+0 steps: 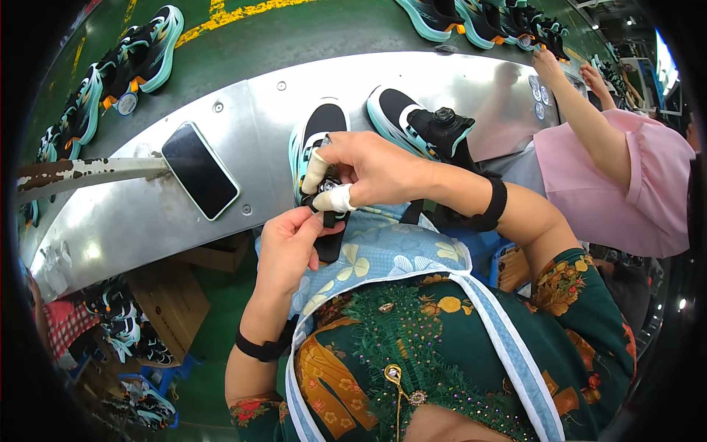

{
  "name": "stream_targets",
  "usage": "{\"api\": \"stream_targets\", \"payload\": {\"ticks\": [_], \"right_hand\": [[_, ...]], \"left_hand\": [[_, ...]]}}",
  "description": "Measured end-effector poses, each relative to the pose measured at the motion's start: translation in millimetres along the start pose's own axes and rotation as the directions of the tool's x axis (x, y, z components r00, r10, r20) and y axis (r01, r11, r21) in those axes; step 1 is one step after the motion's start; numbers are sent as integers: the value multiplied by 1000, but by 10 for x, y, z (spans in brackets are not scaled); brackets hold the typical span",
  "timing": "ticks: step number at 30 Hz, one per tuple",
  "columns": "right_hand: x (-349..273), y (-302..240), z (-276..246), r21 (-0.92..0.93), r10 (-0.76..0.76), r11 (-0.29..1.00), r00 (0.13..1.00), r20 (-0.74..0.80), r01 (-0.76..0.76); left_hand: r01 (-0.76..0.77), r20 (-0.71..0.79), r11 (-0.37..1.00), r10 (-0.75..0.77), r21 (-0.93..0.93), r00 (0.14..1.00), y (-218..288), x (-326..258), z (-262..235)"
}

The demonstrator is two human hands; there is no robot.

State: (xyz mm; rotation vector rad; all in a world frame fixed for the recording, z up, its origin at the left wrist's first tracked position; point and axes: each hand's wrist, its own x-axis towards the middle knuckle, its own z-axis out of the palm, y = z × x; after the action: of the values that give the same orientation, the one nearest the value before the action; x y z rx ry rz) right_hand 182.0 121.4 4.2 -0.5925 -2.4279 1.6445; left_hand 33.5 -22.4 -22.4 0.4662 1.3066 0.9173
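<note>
A black, white and mint sneaker [326,118] lies at the near edge of the metal table, its toe pointing away from me. My right hand [383,171] is closed over it from above, with pale covers on the thumb and a finger, beside a round dark dial [331,182]. At the near end of the same shoe, my left hand [286,241] pinches a black strip, partly hidden by the fingers. The matching sneaker [398,110] sits just to the right, a black dial on its upper.
A dark-screened phone [200,169] lies to the left on the metal table [272,96], near a chipped metal bar [88,175]. More sneakers [151,55] line the green surface beyond. A person in pink [589,162] works at the right. Cardboard boxes [173,302] stand below left.
</note>
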Motion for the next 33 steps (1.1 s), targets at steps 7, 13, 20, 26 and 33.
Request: {"api": "stream_targets", "payload": {"ticks": [7,13,20,26,33], "right_hand": [[-150,9,21,-380,-77,924,992,-96,35],[-117,-28,63,-590,-122,807,984,-131,21],[65,44,86,-640,-77,768,996,-54,24],[-420,-100,-415,-362,2,932,996,-85,-33],[-1505,-211,-1033,-581,616,570,770,-166,-581]], "left_hand": [[5,-24,1000,-5,5,1000,17,15,28],[-36,-65,999,39,40,997,-22,23,37],[-19,-138,998,27,55,990,-18,46,65],[-200,-74,962,217,188,973,-54,-74,82],[-564,371,154,610,811,700,-95,-68,1]]}}
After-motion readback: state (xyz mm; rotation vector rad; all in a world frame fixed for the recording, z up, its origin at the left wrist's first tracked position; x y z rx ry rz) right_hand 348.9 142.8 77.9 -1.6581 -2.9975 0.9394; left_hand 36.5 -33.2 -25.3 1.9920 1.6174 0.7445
